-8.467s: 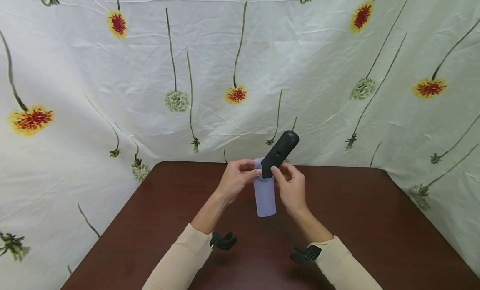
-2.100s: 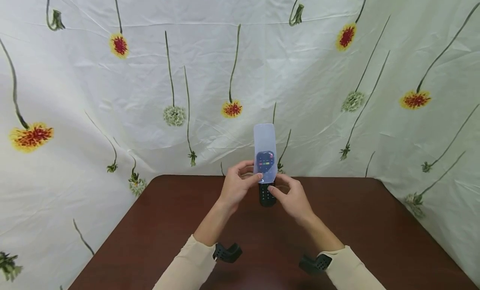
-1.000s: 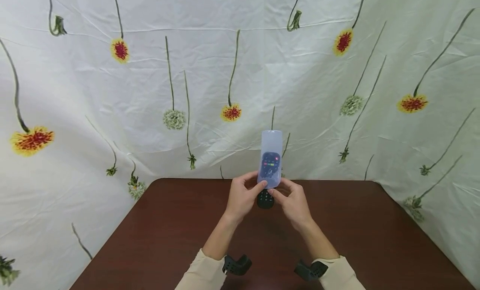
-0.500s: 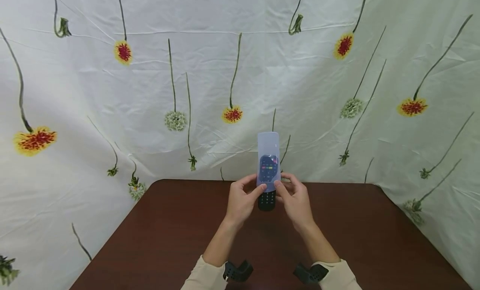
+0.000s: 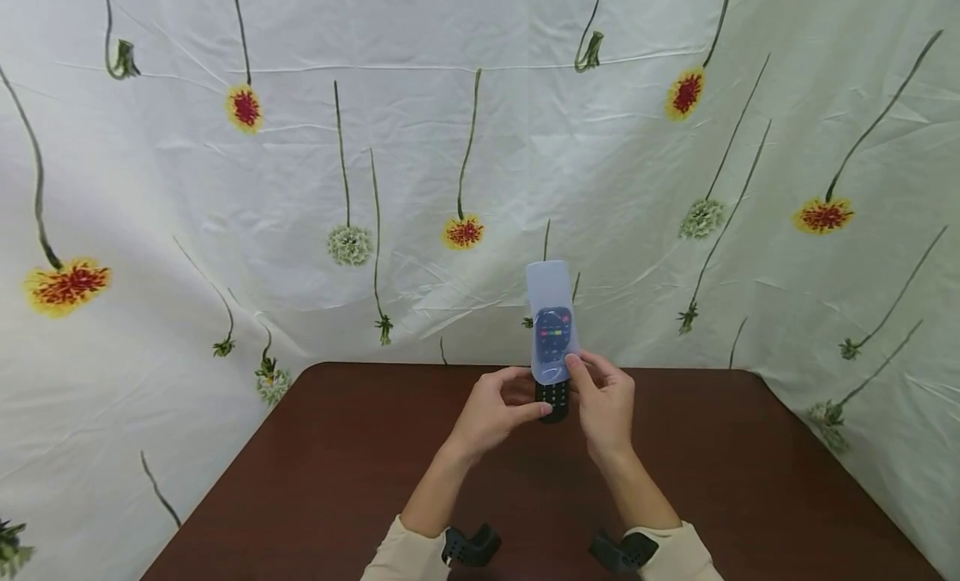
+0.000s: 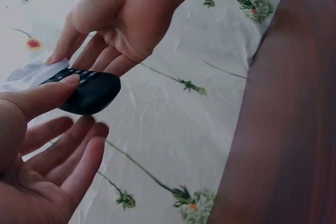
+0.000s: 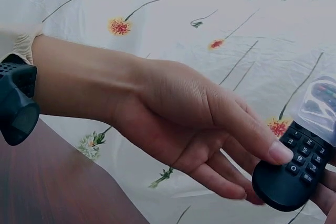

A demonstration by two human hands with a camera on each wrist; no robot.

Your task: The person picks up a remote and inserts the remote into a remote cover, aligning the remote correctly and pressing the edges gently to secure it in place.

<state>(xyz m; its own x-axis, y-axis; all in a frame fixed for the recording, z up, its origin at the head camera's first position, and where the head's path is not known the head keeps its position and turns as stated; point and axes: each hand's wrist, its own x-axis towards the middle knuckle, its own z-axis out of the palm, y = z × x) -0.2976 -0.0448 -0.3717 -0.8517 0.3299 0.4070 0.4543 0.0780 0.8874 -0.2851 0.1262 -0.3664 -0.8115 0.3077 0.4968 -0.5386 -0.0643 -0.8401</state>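
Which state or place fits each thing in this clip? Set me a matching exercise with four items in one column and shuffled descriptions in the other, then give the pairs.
Things:
1. remote
2. silicone cover
3. table
4. left hand

Descriptions:
A. dark brown surface below both hands
B. black, its keypad end bare, its other end sheathed
C. translucent bluish, its far part standing up against the floral cloth
D. thumb on the lower keypad end, fingers behind

The right hand pinches the cover's lower edge.

Pairs: 1-B, 2-C, 3-A, 4-D
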